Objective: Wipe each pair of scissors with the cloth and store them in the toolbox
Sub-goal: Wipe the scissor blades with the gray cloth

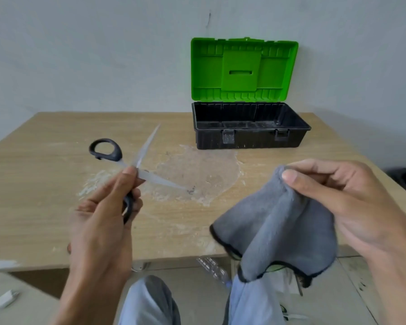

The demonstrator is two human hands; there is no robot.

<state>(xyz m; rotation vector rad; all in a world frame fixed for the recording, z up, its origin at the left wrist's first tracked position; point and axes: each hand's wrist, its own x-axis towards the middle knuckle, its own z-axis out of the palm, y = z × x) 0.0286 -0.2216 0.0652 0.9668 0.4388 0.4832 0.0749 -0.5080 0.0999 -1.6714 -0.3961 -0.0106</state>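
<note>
Gripped a pair of scissors (144,151) in the left hand (103,221), above the wooden table (45,184): smooth pale steel blades splayed wide in an X, with rounded black plastic loops. Curled the fingers round the lower loop, pressed a fingertip by the pivot, and had the upper loop free. Pinched a soft grey fleecy cloth (274,226), edged in black stitching, between the thumb and bent fingers of the right hand (342,195); held it draped in loose folds past the table's near edge, apart from the scissors. Looked onto the toolbox (251,139) at the table's far side by the wall: a ribbed rectangular black plastic tub, open, with a bright green lid (242,69) standing upright. Noted a rough, whitish, flaking patch on the tabletop beneath the blades.
</note>
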